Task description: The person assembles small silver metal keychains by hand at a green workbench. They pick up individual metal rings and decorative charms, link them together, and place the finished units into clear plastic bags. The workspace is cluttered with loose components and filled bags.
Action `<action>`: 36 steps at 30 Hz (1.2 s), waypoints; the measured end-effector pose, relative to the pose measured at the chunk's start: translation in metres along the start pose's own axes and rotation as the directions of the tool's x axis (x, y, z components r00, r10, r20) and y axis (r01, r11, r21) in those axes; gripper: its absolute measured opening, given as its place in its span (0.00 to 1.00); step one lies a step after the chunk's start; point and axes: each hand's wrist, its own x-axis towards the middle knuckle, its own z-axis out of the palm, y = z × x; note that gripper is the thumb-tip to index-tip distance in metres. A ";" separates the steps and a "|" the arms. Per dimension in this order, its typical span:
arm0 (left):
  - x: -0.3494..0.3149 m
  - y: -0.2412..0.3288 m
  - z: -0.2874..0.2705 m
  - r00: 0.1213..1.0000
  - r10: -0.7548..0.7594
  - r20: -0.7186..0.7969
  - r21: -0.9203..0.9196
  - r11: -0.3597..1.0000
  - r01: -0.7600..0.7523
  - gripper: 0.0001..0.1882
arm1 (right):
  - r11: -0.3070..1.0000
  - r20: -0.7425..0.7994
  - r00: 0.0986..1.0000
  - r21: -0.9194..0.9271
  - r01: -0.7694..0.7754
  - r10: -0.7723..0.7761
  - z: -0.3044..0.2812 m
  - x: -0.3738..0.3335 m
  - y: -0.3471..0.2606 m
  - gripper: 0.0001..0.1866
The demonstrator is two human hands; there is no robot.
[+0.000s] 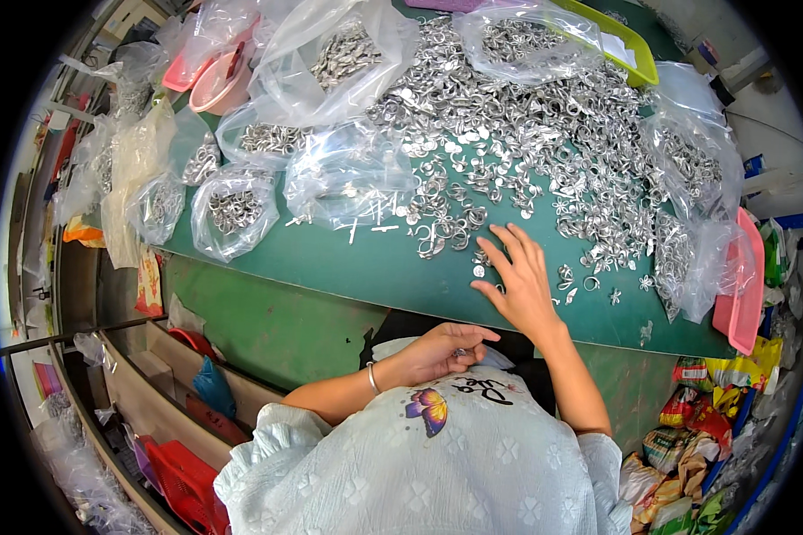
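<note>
Palm up and fingers curled, my left hand (439, 353) rests just off the table's near edge, by my lap. Some small silver metal pieces (461, 352) show in its palm; their exact shape is too small to make out. My right hand (519, 283) is over the near part of the green table (321, 267), fingers spread and nothing visibly held. Its fingertips are beside a few silver pieces (480, 267). Beyond it spreads a large heap of silver rings and charms (544, 125). A few loose pieces, among them a ring (591, 283), lie to its right.
Clear plastic bags of silver parts (235, 209) line the table's left side, with thin silver bars (370, 218) near them. More bags (687, 169) and a pink tray (742, 285) edge the right. A yellow-green tray (629, 45) stands at the back. Drawers (165, 379) sit lower left.
</note>
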 end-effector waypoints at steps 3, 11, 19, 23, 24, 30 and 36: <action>-0.008 0.005 0.009 0.993 0.109 -0.049 0.104 0.989 -0.103 0.13 | 0.994 0.060 0.995 -0.081 -0.070 0.075 0.011 -0.013 0.037 0.19; -0.029 0.026 0.009 0.974 0.206 -0.093 0.012 0.978 -0.206 0.14 | 0.995 -0.015 0.998 -0.073 0.061 -0.062 0.012 0.035 -0.013 0.22; -0.034 0.033 -0.007 0.828 0.511 -0.232 0.150 0.859 -0.489 0.18 | 0.855 -0.043 0.991 -0.502 -0.130 0.126 -0.003 0.009 0.031 0.20; -0.034 0.040 -0.004 0.821 0.514 -0.249 0.086 0.856 -0.509 0.20 | 0.998 0.051 0.998 -0.065 0.026 -0.023 0.014 0.033 0.014 0.21; -0.033 0.040 0.001 0.826 0.508 -0.244 0.093 0.860 -0.501 0.20 | 0.987 0.113 0.989 -0.121 0.107 -0.093 0.020 0.043 0.005 0.21; -0.034 0.049 0.008 0.781 0.554 -0.288 0.134 0.831 -0.540 0.23 | 0.955 0.113 0.974 -0.204 0.215 -0.195 0.034 0.055 0.020 0.13; -0.031 0.054 0.002 0.720 0.616 -0.321 0.145 0.783 -0.605 0.23 | 0.954 0.093 0.984 -0.246 0.172 -0.154 0.027 0.052 0.020 0.13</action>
